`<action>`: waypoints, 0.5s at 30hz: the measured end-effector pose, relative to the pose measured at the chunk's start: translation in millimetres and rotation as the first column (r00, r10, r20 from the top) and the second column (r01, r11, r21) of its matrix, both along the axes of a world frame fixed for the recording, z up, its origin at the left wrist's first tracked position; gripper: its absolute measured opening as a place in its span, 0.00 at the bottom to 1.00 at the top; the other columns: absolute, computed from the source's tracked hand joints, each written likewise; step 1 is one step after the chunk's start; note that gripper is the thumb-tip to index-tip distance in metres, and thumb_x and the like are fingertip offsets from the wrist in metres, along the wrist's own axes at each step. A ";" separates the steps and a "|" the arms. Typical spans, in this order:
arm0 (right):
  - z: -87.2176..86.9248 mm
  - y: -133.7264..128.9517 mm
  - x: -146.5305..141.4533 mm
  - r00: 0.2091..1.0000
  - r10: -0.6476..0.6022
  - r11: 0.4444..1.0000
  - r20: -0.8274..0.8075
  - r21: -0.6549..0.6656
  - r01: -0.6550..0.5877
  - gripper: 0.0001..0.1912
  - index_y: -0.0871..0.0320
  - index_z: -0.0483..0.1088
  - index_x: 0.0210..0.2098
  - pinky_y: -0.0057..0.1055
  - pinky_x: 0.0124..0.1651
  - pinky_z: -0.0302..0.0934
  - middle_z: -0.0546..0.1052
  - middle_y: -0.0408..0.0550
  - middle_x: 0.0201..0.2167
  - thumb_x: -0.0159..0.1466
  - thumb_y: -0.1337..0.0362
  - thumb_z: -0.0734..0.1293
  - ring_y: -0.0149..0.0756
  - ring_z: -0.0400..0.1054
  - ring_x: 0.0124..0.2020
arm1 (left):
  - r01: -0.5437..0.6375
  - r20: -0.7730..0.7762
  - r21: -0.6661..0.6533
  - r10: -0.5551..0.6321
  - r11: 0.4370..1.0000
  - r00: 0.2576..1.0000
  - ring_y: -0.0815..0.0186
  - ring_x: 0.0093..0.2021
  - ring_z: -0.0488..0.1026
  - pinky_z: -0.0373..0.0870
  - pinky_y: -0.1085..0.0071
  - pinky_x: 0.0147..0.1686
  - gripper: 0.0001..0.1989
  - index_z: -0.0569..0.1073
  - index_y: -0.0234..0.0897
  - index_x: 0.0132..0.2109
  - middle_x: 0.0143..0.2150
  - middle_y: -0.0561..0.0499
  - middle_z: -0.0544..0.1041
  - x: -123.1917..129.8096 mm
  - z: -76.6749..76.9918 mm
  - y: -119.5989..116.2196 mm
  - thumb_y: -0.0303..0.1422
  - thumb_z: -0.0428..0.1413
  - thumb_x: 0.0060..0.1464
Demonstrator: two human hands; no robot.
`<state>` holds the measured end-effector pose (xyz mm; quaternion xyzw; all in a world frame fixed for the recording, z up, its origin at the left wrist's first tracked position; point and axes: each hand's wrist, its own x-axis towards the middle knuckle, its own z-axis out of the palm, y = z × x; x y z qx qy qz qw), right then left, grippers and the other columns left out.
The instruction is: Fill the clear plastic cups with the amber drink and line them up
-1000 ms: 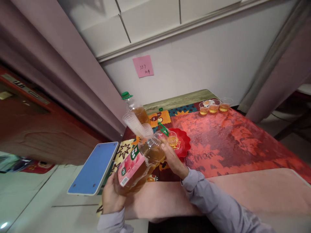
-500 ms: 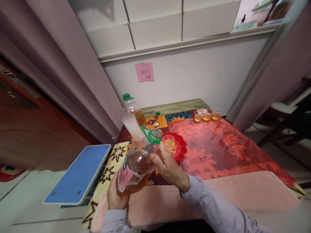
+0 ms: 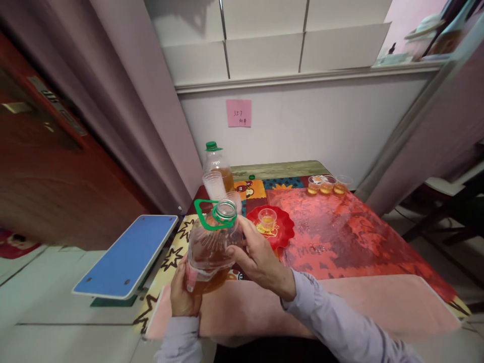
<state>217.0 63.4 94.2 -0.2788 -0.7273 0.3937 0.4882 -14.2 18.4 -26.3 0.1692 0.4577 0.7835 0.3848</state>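
Observation:
Both hands grip a large clear bottle (image 3: 212,252) of amber drink, uncapped, with a green loop handle round its neck. My left hand (image 3: 184,292) wraps its lower left side, near the pink label. On the right of the bottle, below the neck, lies my right hand (image 3: 260,257), thumb toward me. Just beyond it a red scalloped plate (image 3: 285,233) carries a small clear plastic cup (image 3: 267,220) with some amber drink in it. Behind the bottle's neck leans a stack of clear plastic cups (image 3: 215,186).
A second bottle (image 3: 221,169) with a green cap stands at the back left. Near it lies a loose green cap (image 3: 252,177). Three filled cups (image 3: 325,185) line the far right edge. A pink towel (image 3: 363,302) covers the front edge; a blue stool (image 3: 128,257) stands left.
The bottle has turned more upright, and its handle now points left. My hands stay on it. The view has shifted slightly, and the cup on the plate shows more fully.

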 end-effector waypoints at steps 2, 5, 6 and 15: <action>-5.7 6.9 13.1 0.999 -0.036 0.998 0.015 -0.055 0.037 0.37 0.51 0.59 0.76 0.52 0.64 0.73 0.70 0.61 0.72 0.75 0.42 0.66 0.55 0.71 0.69 | -0.034 0.049 -0.043 0.036 0.999 0.998 0.51 0.55 0.82 0.76 0.57 0.60 0.18 0.86 0.38 0.47 0.46 0.46 0.87 -2.9 -2.6 0.9 0.44 0.69 0.53; -14.9 32.3 47.8 0.978 -0.187 0.981 0.089 -0.041 0.191 0.31 0.49 0.67 0.72 0.55 0.64 0.73 0.76 0.59 0.68 0.75 0.43 0.67 0.55 0.74 0.66 | -0.039 0.098 -0.065 0.045 0.997 0.994 0.53 0.51 0.82 0.77 0.59 0.57 0.15 0.85 0.37 0.44 0.42 0.47 0.86 -4.8 -3.7 1.6 0.42 0.68 0.53; -17.8 44.7 61.7 0.964 -0.234 0.972 0.125 -0.006 0.236 0.29 0.49 0.69 0.69 0.56 0.66 0.72 0.77 0.58 0.66 0.75 0.44 0.67 0.54 0.75 0.65 | -0.032 0.116 -0.070 0.040 0.997 0.992 0.53 0.50 0.82 0.77 0.59 0.56 0.15 0.85 0.37 0.43 0.42 0.47 0.86 -4.9 -3.5 1.7 0.42 0.68 0.52; -46.8 134.4 117.8 0.624 -0.304 0.952 0.720 0.219 0.213 0.41 0.59 0.75 0.64 0.71 0.76 0.52 0.67 0.73 0.74 0.62 0.38 0.78 0.70 0.61 0.76 | -0.040 0.094 -0.094 0.049 0.995 0.994 0.50 0.52 0.82 0.76 0.54 0.59 0.13 0.83 0.40 0.40 0.40 0.48 0.86 -0.9 1.9 1.1 0.43 0.67 0.53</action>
